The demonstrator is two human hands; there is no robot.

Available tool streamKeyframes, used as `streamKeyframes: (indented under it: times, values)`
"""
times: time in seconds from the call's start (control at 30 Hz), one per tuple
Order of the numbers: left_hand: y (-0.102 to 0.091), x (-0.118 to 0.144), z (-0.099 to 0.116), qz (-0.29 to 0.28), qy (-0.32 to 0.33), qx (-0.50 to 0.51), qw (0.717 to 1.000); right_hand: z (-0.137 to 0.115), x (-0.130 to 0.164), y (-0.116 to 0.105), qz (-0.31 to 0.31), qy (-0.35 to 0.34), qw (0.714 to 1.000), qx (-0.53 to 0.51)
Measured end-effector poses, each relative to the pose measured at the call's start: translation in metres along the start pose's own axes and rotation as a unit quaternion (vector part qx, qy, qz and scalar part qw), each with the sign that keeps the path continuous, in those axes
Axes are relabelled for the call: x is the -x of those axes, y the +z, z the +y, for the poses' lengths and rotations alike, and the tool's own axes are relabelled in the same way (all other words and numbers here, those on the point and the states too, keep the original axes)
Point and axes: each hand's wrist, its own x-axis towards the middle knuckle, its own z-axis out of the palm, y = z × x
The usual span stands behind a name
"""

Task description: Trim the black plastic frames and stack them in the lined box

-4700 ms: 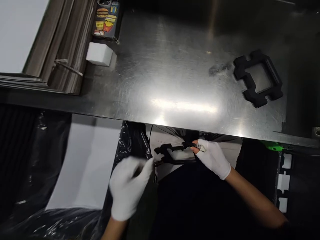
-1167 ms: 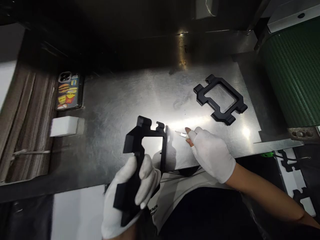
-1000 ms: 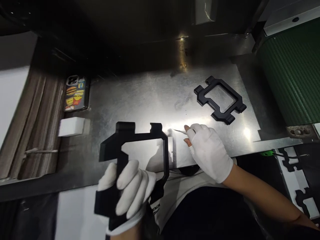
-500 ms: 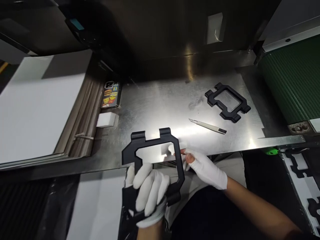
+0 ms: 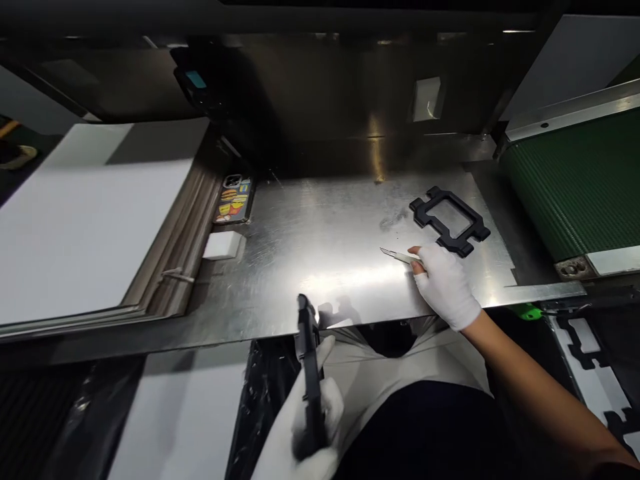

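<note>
Turned edge-on since half a second ago, when its broad side showed, the black frame [image 5: 311, 373] stands nearly upright in the gloved left hand [image 5: 330, 403]; meanwhile the right hand [image 5: 445, 283] has left that frame's side and gone out to the knife [image 5: 400, 257]. Nearest, the left fingers wrap around the frame, whose top overlaps the near edge of the metal table [image 5: 310, 230] in view. Farther out, the right thumb and fingers pinch the pale knife handle, blade pointing left; whether it is lifted off the metal, I cannot tell. Taking up the knife looks to be the step in hand. The next move, I judge, calls for a firm pinch, the tip kept clear of the left hand, and the frame held steady. Just beyond the right hand, a second frame [image 5: 434, 225] lies flat. Leftward are a white block [image 5: 223, 245], a phone [image 5: 233, 202] behind it, and a stack of boards [image 5: 95, 193]; at far right, a green belt [image 5: 575, 187].
</note>
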Motion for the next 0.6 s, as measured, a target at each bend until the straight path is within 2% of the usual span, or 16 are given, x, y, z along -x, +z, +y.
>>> streamKeyframes:
  times: [0.1,0.17,0.27,0.33,0.43,0.5,0.6]
  values:
    - [0.014,0.005,0.000,0.092,-0.009,-0.149,0.985,-0.010,-0.027,0.017,-0.073,0.002,0.991,0.109]
    - [0.025,0.003,-0.001,0.132,-0.013,-0.220,0.966,-0.018,-0.036,0.022,-0.094,0.012,0.985,0.147]
    - [0.035,-0.001,-0.010,0.183,0.002,-0.253,0.950,-0.031,-0.044,0.022,-0.090,0.011,0.987,0.134]
    - [0.036,0.001,-0.022,0.223,0.023,-0.238,0.945,-0.048,-0.052,0.023,-0.089,-0.021,0.992,0.087]
    - [0.033,0.009,-0.049,0.276,0.059,-0.167,0.945,-0.099,-0.078,0.040,-0.140,-0.132,0.981,0.012]
    - [0.030,0.015,-0.070,0.297,0.068,-0.119,0.945,-0.146,-0.102,0.062,-0.175,-0.202,0.964,-0.012]
    - [0.025,0.021,-0.103,0.314,0.055,-0.096,0.943,-0.218,-0.139,0.096,-0.191,-0.257,0.947,-0.028]
